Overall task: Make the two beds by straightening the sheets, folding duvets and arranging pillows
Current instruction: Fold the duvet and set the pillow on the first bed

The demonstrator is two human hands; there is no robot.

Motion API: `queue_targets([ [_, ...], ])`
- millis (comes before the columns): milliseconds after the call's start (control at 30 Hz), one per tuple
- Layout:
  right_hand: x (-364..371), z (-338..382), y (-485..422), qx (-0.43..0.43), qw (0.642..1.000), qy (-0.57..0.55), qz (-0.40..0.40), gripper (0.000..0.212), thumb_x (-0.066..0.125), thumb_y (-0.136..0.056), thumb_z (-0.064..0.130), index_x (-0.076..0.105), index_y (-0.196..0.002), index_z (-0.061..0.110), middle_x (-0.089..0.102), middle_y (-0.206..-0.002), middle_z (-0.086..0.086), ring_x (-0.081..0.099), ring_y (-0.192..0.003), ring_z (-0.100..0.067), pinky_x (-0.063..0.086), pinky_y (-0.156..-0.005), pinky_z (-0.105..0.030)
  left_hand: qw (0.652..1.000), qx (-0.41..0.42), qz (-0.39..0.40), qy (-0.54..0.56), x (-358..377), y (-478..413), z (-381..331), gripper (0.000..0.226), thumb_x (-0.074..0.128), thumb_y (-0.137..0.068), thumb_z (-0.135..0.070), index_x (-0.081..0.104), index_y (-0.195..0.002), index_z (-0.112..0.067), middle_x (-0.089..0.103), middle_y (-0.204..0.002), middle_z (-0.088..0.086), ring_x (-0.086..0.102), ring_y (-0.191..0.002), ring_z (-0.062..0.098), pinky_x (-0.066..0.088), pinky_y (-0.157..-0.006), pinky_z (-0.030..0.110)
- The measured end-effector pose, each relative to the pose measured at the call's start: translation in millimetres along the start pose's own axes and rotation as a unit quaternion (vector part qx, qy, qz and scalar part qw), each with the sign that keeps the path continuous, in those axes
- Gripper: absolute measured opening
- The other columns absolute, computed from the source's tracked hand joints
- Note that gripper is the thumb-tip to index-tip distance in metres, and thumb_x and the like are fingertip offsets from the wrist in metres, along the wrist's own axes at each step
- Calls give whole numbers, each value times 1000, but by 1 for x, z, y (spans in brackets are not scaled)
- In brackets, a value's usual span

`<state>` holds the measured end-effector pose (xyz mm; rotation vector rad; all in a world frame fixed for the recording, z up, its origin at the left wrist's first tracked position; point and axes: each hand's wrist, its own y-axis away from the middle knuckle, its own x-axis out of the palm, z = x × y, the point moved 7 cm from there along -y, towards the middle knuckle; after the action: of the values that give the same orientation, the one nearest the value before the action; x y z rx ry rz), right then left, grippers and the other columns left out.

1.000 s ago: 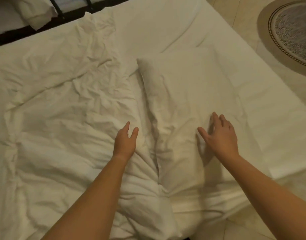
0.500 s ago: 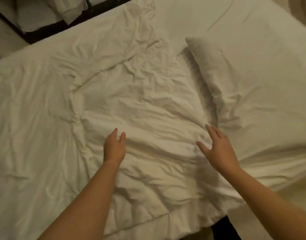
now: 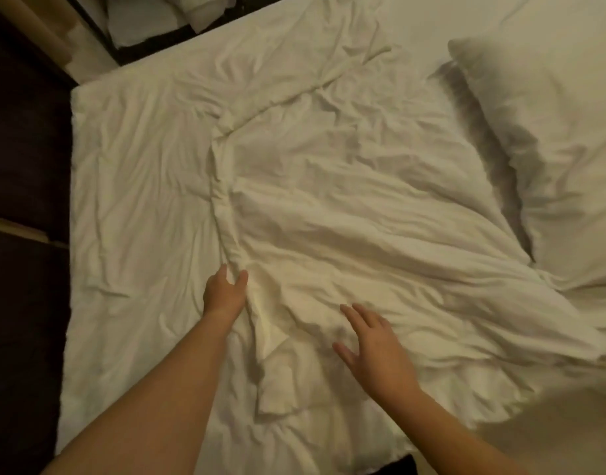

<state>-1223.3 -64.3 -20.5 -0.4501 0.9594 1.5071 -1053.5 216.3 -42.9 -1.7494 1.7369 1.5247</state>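
Bed, barely begun by my judgement: duvet (image 3: 346, 200) crumpled, unfolded across wrinkled sheet (image 3: 133, 200), pillow (image 3: 551, 149) askew just beside it; right hand (image 3: 377, 347) spread flat on duvet, left hand (image 3: 224, 294) at a raised crease, grip unclear.

One duvet (image 3: 346, 207); one pillow (image 3: 555, 159); two hands: left hand (image 3: 225, 296), right hand (image 3: 378, 353).

Dim, warm yellowish light; soft focus, blurred wide-angle edges, shadowed folds.
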Motion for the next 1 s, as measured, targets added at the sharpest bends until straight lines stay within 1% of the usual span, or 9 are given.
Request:
queue_targets([
  [233, 90, 51, 26, -14, 998, -55, 10, 65, 60, -90, 51, 38, -149, 34, 41, -149, 13, 42, -132, -12, 42, -104, -22, 999, 33, -22, 0, -43, -69, -8, 72, 53, -103, -49, 30, -162, -14, 35, -164, 16, 36, -149, 33, 29, -123, 43],
  [433, 160, 79, 17, 25, 997, -78, -18, 64, 65, -83, 52, 49, -142, 32, 57, -132, 13, 55, -117, -9, 43, -98, -16, 997, 67, -27, 2, -54, -162, -45, 72, 57, -102, -46, 33, -159, -10, 40, -161, 15, 40, -146, 33, 33, -118, 39],
  [600, 212, 96, 16, 61, 998, -21, -4, 81, 58, -80, 61, 37, -151, 28, 58, -129, 8, 56, -115, -13, 54, -92, -27, 996, 88, 9, -10, -32, -218, -48, 75, 71, -90, -48, 47, -149, -9, 55, -149, 12, 53, -135, 31, 42, -110, 35],
  [667, 223, 98, 19, 90, 996, -5, -6, 84, 58, -80, 55, 34, -153, 23, 58, -133, 4, 57, -116, -18, 54, -91, -33, 995, 97, 15, -8, -27, -230, -43, 72, 76, -86, -44, 51, -146, -11, 58, -145, 9, 56, -132, 29, 43, -106, 32],
  [733, 229, 101, 22, 106, 994, 13, -22, 76, 56, -81, 40, 37, -151, 19, 60, -134, 0, 60, -116, -21, 51, -93, -35, 995, 100, -1, -13, -27, -238, -40, 70, 79, -84, -41, 55, -143, -12, 60, -143, 9, 57, -131, 29, 44, -105, 32],
  [833, 232, 95, 26, 154, 985, -35, -71, 66, 66, -85, 10, 42, -147, 15, 61, -127, -4, 61, -109, -22, 48, -94, -36, 995, 96, -40, 9, -32, -250, -36, 57, 78, -85, -29, 60, -137, -12, 63, -139, 7, 59, -128, 25, 44, -102, 26],
  [867, 230, 91, 28, 177, 979, -57, -89, 62, 65, -87, 5, 45, -145, 14, 62, -123, -6, 61, -106, -23, 48, -94, -36, 995, 90, -41, 22, -32, -255, -35, 51, 75, -85, -23, 62, -134, -12, 65, -136, 7, 61, -126, 24, 44, -99, 23],
  [967, 223, 83, 35, 219, 966, -70, -123, 42, 51, -91, 11, 56, -133, 8, 66, -113, -10, 63, -100, -25, 41, -96, -23, 994, 71, -29, 79, -32, -264, -30, 38, 64, -83, -17, 72, -120, -12, 72, -122, 6, 67, -115, 25, 50, -93, 23],
  [1000, 219, 82, 38, 223, 964, -67, -125, 37, 53, -92, 10, 60, -129, 10, 67, -113, -8, 63, -101, -24, 38, -96, -18, 993, 65, -25, 95, -33, -264, -28, 37, 62, -81, -17, 73, -116, -11, 74, -118, 7, 68, -112, 25, 52, -93, 25],
])
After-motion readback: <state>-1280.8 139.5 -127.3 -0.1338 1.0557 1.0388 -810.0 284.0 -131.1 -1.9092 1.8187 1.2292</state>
